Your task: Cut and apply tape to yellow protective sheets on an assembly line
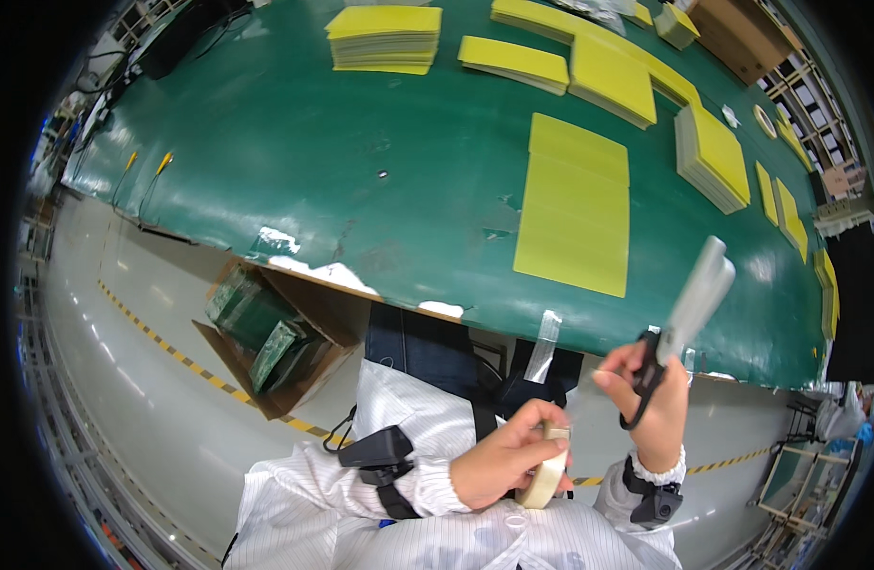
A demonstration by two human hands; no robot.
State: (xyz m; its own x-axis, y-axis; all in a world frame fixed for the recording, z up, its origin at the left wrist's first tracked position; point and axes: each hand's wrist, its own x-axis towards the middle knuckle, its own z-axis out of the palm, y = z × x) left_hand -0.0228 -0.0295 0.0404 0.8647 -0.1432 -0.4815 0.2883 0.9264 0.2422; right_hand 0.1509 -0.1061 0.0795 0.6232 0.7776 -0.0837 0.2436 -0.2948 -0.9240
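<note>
My left hand (pixel 503 461) is closed around a cream-coloured roll of tape (pixel 547 477), held close to my body below the table's front edge. In my right hand (pixel 663 418) is a pair of scissors (pixel 699 296) with black handles; the blades point up over the table edge and are slightly blurred. A clear strip of tape (pixel 543 348) hangs from the table edge between the two hands. Beyond it, a yellow folded sheet (pixel 575 214) lies flat on the green table (pixel 313 199).
Stacks of yellow sheets stand at the back, such as one at the far left (pixel 385 40) and one at the right (pixel 712 157). A cardboard box (pixel 741 38) is at the far right. Under the left front edge, an open carton (pixel 309 380) holds green wrapped things.
</note>
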